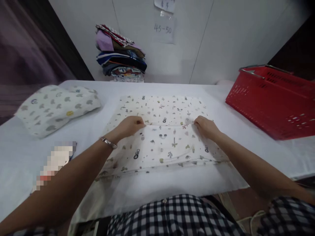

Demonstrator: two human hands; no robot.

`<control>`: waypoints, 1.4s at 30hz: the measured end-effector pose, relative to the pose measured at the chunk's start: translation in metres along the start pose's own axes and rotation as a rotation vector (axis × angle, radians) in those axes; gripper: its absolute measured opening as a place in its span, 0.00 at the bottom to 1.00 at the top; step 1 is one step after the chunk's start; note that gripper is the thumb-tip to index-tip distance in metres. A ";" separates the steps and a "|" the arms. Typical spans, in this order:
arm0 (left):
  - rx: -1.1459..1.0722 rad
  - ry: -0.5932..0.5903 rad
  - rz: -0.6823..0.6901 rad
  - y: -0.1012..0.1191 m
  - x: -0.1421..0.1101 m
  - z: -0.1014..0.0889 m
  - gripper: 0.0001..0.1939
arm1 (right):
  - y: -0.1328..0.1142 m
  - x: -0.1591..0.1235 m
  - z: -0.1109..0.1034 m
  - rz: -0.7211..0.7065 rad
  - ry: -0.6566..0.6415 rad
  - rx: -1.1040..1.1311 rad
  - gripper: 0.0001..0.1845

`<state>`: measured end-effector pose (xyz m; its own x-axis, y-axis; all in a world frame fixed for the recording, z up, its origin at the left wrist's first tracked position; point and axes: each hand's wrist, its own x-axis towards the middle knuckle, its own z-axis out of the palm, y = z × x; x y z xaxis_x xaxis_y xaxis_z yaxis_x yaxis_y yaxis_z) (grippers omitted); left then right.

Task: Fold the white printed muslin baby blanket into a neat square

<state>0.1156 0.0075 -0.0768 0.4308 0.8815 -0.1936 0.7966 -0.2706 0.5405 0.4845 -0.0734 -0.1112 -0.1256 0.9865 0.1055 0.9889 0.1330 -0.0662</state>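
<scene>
A white cloth (157, 144) printed with small plants, sunglasses and other motifs lies spread on the table in front of me. My left hand (131, 126), with a silver bracelet at the wrist, pinches the cloth left of its middle. On the other side my right hand (205, 127) pinches the same cloth, fingers closed. Between the two hands runs a straight raised edge or fold. Wrinkles cross the cloth's near part, close to the table's front edge.
At the left lies a crumpled white cloth (59, 106) with grey prints, near a pixelated flat item (55, 162). A red basket (273, 101) stands at the right on the white-covered table (172, 186). Behind, folded fabrics (123, 59) are stacked against the wall below a "45-50" sign (163, 29).
</scene>
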 end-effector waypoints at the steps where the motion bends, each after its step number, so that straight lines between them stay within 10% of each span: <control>1: -0.006 -0.014 -0.008 0.000 0.003 -0.002 0.14 | 0.000 0.002 0.000 0.009 0.003 -0.006 0.12; 15: 0.294 0.000 0.057 0.002 0.014 0.017 0.13 | 0.001 0.009 0.009 0.022 -0.093 0.053 0.12; 20: 0.242 0.163 0.133 0.016 -0.017 0.015 0.14 | -0.003 -0.033 -0.004 0.041 0.067 0.329 0.11; 28: 0.188 -0.106 0.558 0.039 -0.085 0.069 0.13 | -0.029 -0.123 -0.016 -0.253 -0.107 0.448 0.11; 42: 0.265 0.034 0.464 0.045 -0.104 0.089 0.13 | -0.023 -0.124 -0.007 -0.169 -0.110 0.547 0.14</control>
<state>0.1442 -0.1308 -0.1057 0.7528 0.6567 0.0462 0.6071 -0.7196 0.3371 0.4780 -0.1998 -0.1155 -0.3143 0.9476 0.0573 0.7736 0.2906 -0.5632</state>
